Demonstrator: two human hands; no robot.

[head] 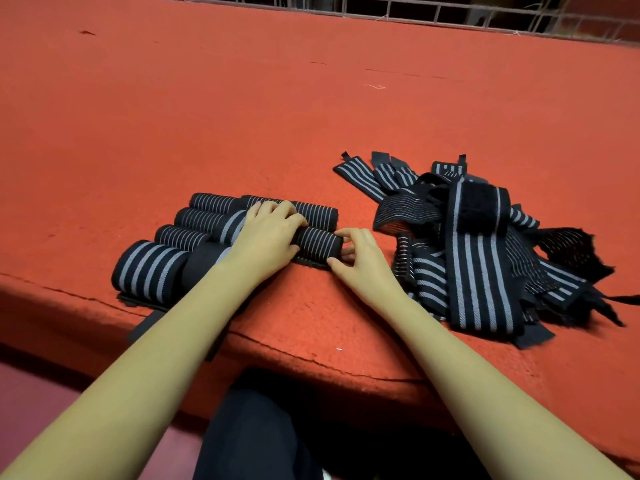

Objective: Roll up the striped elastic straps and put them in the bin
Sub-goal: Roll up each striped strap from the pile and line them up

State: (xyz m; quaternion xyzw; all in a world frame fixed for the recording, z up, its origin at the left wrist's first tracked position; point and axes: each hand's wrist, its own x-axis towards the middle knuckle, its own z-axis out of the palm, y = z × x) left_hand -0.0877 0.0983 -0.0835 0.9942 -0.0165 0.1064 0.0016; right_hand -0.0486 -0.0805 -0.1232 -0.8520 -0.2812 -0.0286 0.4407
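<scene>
Grip matters: left hand [268, 233] clasps the black white-striped elastic roll [320, 242], right hand [360, 258] pinches its end; if I slacken, it could unroll.

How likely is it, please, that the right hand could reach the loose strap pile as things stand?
Probably yes: the right hand, pinching the roll, lies just beside the pile; nothing stands between.

The left hand [268, 233] is covering the left half of the roll [320, 242] it grips, and the right hand [360, 259], pinching the other end, is masking the end face. The left forearm is blocking a dark tail [145, 323] that is drooping over the red table's [311, 116] front edge. Both forearms are running off the bottom edge, and the loose pile [485, 244] is burying its lower straps.
</scene>
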